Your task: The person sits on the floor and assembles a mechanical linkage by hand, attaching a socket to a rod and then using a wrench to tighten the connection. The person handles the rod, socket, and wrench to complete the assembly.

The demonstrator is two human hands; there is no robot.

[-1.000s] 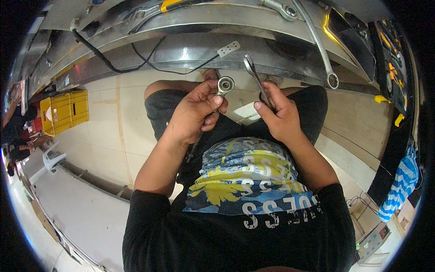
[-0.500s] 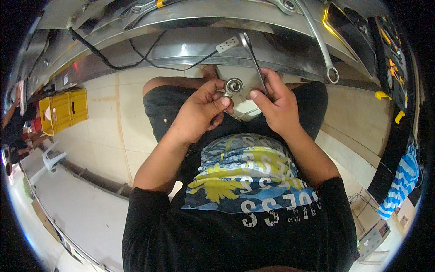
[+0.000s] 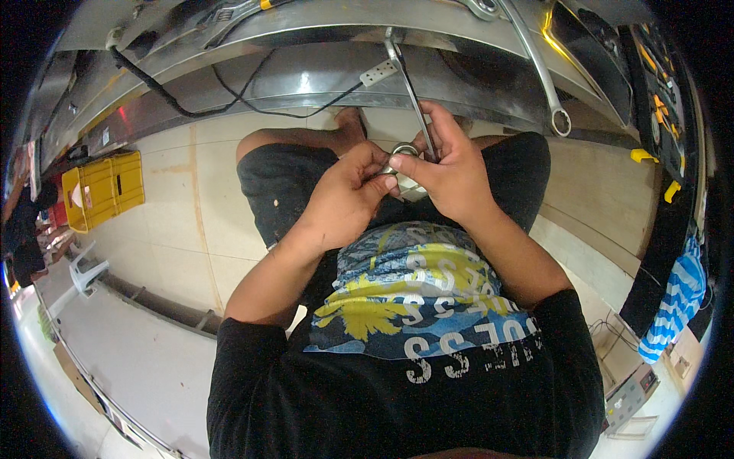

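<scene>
In front of my lap, my left hand [image 3: 340,195] is closed with its thumb and fingers on a small round metal part [image 3: 404,151]. My right hand [image 3: 459,172] grips a long, slim wrench [image 3: 411,86], whose far end points up towards the metal bench. The right thumb presses on the round part, so both hands meet there. Fingers cover much of that part, and the wrench's lower end is hidden in my right palm.
A large combination wrench [image 3: 539,65] overhangs the bench edge. An adjustable wrench [image 3: 228,15] lies at the far left. A corded power strip [image 3: 379,73] sits beyond my hands. A yellow crate [image 3: 103,191] is on the left, a striped blue cloth [image 3: 677,306] on the right.
My right hand has moved left and up to the round part, and its thumb now touches it. The wrench has shifted left with it. The round part is more covered by fingers.
</scene>
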